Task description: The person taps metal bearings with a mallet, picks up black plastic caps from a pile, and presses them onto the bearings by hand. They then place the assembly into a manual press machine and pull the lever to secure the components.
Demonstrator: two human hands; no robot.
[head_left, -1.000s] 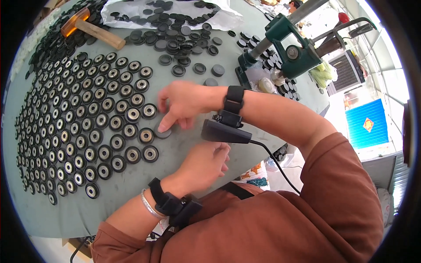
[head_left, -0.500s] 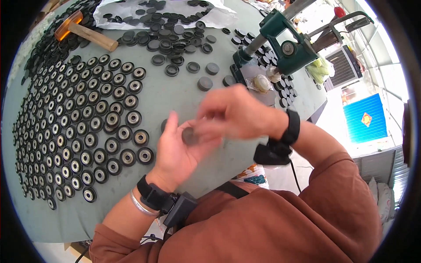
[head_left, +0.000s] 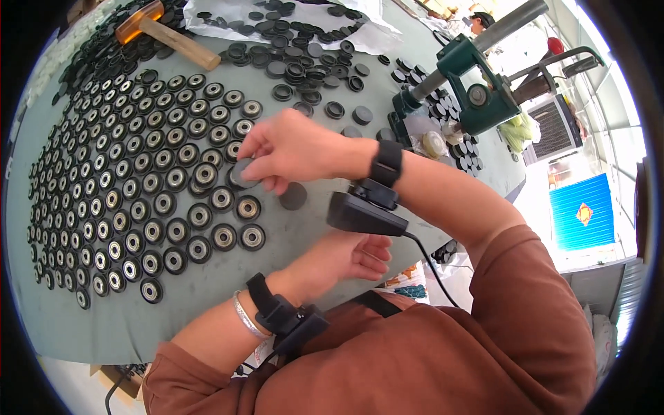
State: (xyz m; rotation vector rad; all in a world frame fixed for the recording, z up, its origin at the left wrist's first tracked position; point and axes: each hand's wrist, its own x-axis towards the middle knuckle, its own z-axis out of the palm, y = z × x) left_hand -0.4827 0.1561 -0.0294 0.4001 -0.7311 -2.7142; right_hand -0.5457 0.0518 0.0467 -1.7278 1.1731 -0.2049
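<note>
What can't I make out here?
In the head view:
Held disc: partly hidden by the right hand.
White sheet: cut off by the picture's top edge.
Far-left bearings: too small and crowded for their details.

matt grey disc [head_left: 241, 174], shiny metal bearings [head_left: 252, 237], glossy orange hammer head [head_left: 140, 22], smooth wooden handle [head_left: 180, 43], green-painted metal press [head_left: 460, 62]
</note>
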